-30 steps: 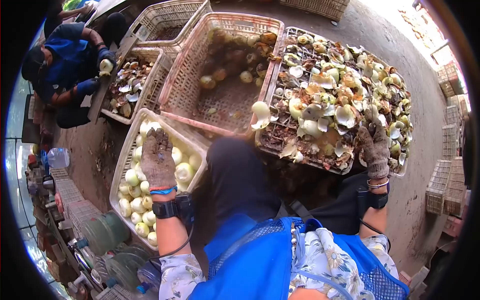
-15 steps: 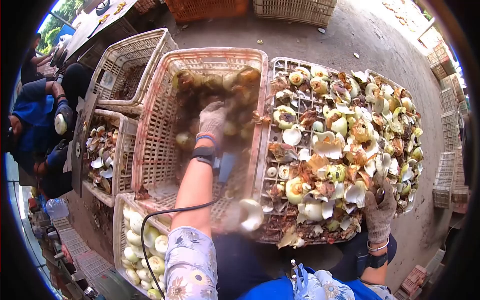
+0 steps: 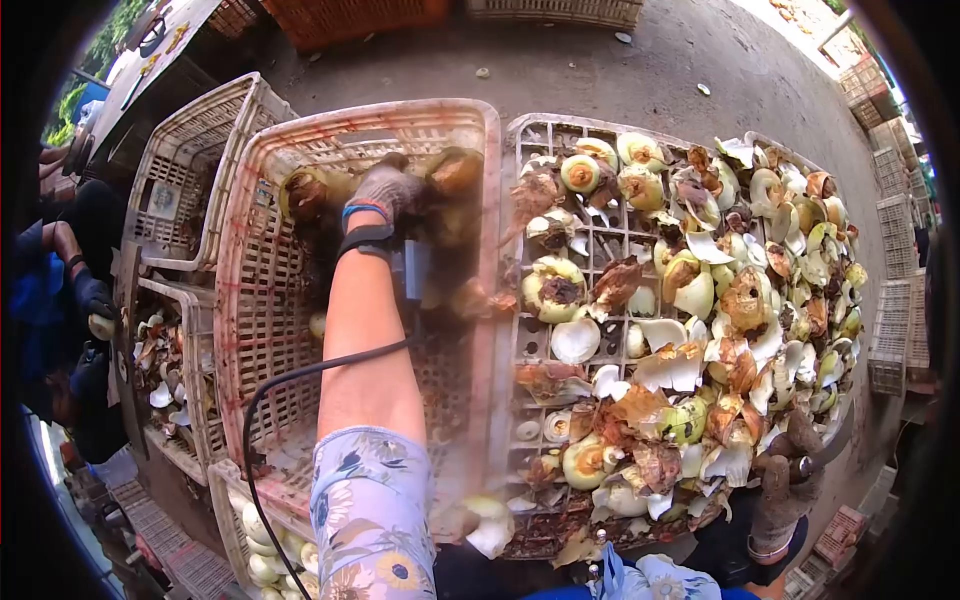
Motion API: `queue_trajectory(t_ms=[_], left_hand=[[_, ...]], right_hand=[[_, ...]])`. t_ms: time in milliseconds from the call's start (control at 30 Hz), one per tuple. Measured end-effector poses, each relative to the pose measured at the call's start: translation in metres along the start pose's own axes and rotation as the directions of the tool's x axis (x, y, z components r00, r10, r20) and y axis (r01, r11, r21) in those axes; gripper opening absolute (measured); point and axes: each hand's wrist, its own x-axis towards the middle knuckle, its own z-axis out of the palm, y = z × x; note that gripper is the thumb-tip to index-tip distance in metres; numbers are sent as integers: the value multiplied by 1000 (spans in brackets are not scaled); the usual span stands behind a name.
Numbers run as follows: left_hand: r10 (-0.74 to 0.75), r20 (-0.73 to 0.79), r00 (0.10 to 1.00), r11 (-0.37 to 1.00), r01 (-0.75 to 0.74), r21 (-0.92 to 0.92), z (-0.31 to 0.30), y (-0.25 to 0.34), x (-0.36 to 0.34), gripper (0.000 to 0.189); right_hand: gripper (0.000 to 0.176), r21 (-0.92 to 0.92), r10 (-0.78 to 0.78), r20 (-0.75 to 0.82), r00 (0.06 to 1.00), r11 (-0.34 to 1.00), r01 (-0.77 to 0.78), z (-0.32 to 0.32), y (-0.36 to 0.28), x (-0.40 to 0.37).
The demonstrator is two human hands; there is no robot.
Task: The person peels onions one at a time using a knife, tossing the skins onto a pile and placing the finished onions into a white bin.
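Note:
My left hand (image 3: 385, 190), in a dirty knit glove, reaches deep into the large pale crate (image 3: 262, 290). It is among brown-skinned onions near the crate's far end, close to one onion (image 3: 453, 172); its fingertips are blurred and partly hidden. My right hand (image 3: 785, 485), also gloved, is low at the right beside the peel-covered rack. Its fingers are closed round something with a small metallic part, which I cannot make out. Onions, white peels and brown skins cover the rack (image 3: 655, 130). A whitish peel piece (image 3: 488, 525) lies by the rack's near left corner.
A black cable (image 3: 250, 430) curves by my left forearm. At left are a white crate (image 3: 215, 170), a crate of scraps (image 3: 205, 390) and a person's gloved hands (image 3: 92, 295). Peeled onions fill a near-left crate (image 3: 225, 490). An orange crate (image 3: 350, 20) stands beyond.
My left hand has reached farther toward the crate's far end. My right hand sits lower and farther right in view. The whole view has shifted, and the large crate appears farther left.

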Motion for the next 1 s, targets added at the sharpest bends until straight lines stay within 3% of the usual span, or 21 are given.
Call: queue_trajectory(t_ms=[100, 200, 267, 333, 400, 433, 467, 533, 567, 600, 667, 700, 733, 767, 800, 833, 867, 900, 933, 1000], left_hand=[[-38, 10, 999, 999, 38, -21, -5, 15, -14, 65], [-8, 28, 1000, 996, 5, 85, 1, 10, -12, 67], [32, -2, 999, 994, -32, -107, 10, 10, -11, 66], [5, 47, 999, 998, -2, -56, 22, 7, -17, 60], [60, 114, 992, 986, -41, -161, 42, 9, -28, 52], [95, 170, 981, 985, -117, 126, 28, 45, -65, 49], [169, 214, 962, 967, -203, 151, 27, 44, -66, 50], [63, 119, 991, 998, -62, -8, 27, 36, -83, 51], [87, 155, 984, 989, -105, 108, 40, 13, -75, 47], [214, 225, 951, 967, -239, 86, 50, -19, -76, 48], [42, 166, 985, 979, -8, -204, 45, -37, -121, 48], [-25, 220, 975, 864, 132, -486, 29, -37, -154, 45], [-72, 273, 959, 648, 253, -718, 10, -35, -185, 42], [60, 258, 964, 369, 218, -903, 6, -57, -201, 37], [135, 498, 857, -167, 515, -841, -27, -41, -232, 33], [137, 474, 870, -163, 491, -855, -34, -45, -250, 33], [232, 124, 965, 461, 3, -888, -34, -56, -269, 38], [498, -99, 862, 787, -497, -365, -40, -59, -292, 45], [511, -118, 851, 781, -518, -350, -44, -58, -312, 45], [361, -159, 919, 544, -346, -765, -41, -36, -348, 52]], right_hand=[[47, -28, -17, -16, 1000, 999, 16, 1, 1, 0], [47, -64, 42, 0, 999, 997, -42, -1, 3, -4], [47, -45, 16, 5, 1000, 999, -16, 6, -10, -3], [47, -31, 4, 26, 1000, 1000, -3, 8, -13, 0], [48, -37, 34, 10, 999, 999, -33, 7, -11, -5], [48, 34, 79, 81, 994, 996, -82, 1, -12, -6], [48, 34, 89, 82, 993, 995, -92, 3, -12, -10], [48, 32, -15, -1, 1000, 999, 15, 13, -7, -2], [52, 3, -32, 85, 996, 1000, 31, 9, -11, 1], [56, -166, 262, 181, 948, 958, -233, 3, -36, 5], [57, -160, 129, 160, 979, 982, -104, 1, -32, 0], [58, -140, 82, 136, 987, 988, -63, 0, -35, -2], [58, -118, 20, 112, 994, 993, -7, -1, -39, -3], [59, 90, 88, 105, 991, 991, -98, -1, -32, -10], [59, 113, 75, 103, 992, 990, -87, 0, -34, -17], [58, 194, 46, 147, 988, 978, -75, 0, -37, -20], [57, 268, 14, 193, 981, 961, -66, 0, -42, -24], [53, 252, -43, 239, 970, 968, -19, 1, -44, -30], [51, 286, -7, 364, 931, 953, -104, -1, -55, -35], [52, 454, -91, 358, 929, 887, -88, 10, -73, -53]])
